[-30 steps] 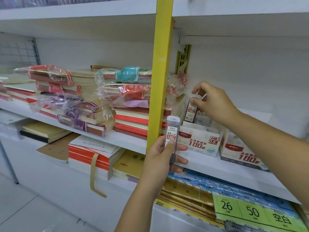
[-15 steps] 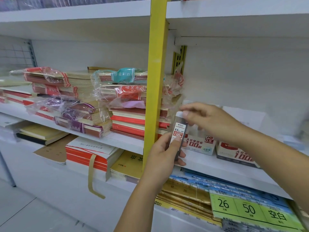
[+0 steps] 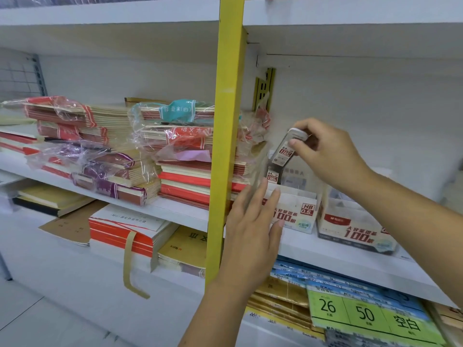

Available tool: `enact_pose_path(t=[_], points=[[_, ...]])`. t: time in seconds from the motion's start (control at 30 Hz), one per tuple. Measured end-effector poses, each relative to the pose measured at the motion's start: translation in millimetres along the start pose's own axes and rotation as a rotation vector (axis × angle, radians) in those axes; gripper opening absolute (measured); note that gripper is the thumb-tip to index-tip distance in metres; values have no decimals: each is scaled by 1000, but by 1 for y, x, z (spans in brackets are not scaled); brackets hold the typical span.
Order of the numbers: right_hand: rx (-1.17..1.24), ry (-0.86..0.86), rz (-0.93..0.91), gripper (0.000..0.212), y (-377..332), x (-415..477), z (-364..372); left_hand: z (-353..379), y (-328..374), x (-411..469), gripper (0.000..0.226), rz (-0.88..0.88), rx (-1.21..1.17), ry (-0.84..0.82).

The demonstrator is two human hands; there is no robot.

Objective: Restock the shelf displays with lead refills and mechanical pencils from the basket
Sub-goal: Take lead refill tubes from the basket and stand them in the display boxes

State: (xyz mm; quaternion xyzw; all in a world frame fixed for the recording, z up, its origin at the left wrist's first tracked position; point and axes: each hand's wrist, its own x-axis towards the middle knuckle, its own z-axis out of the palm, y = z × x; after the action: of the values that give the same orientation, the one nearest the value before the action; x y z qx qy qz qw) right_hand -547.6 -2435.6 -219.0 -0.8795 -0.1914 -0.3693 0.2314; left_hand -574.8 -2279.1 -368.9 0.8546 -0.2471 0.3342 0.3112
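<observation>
My right hand (image 3: 328,156) pinches a lead refill case (image 3: 285,150) by its white cap, tilted, just above the white HB 0.5 display box (image 3: 299,211) on the middle shelf. Another refill case (image 3: 272,176) stands upright at the back left of that box. My left hand (image 3: 253,231) is open with fingers spread, held in front of the box's left end and empty. A second display box (image 3: 355,231) of the same kind sits to the right. The basket is out of view.
A yellow upright post (image 3: 225,146) stands just left of my left hand. Stacks of wrapped notebooks (image 3: 175,146) fill the shelf left of the boxes. The white shelf edge (image 3: 338,261) runs below; green price labels (image 3: 370,314) and packets lie on the lower shelf.
The refill case passed from my left hand to my right hand, which lifted it up and right over the display box. My left hand opened and is now empty.
</observation>
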Motion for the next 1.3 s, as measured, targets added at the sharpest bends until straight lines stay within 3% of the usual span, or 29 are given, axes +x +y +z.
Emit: enact_pose_path(t=[0.17,0.3,0.43,0.53,0.73,0.93,1.0,1.1,1.2,1.3], points=[[-150,-75,-90,18,9,9,19,3,-2,-1,51,6,86,-8],[42,-122,84,25,10,17,23,2,-2,0,51,1,82,-8],[105,-116,118,22,14,20,25,4,-1,-1,51,10,67,-5],[-82,-129,66,16,17,19,32,3,-1,-2,52,12,46,-4],[-444,-204,-9,30,8,10,24,0,5,-1,52,0,-2,-18],[-69,20,-23,22,-23,-62,-38,-12,20,-37,45,13,-99,25],[80,-5,-3,17,-28,-114,-54,-10,18,-68,40,65,-91,-61],[244,-195,227,14,-12,-197,-52,7,5,-126,35,76,-70,-385],[246,-490,532,14,25,-285,-17,36,-10,-187,34,-73,-90,-730],[238,-737,810,18,64,-383,32,76,-15,-244,34,-268,-153,-916]])
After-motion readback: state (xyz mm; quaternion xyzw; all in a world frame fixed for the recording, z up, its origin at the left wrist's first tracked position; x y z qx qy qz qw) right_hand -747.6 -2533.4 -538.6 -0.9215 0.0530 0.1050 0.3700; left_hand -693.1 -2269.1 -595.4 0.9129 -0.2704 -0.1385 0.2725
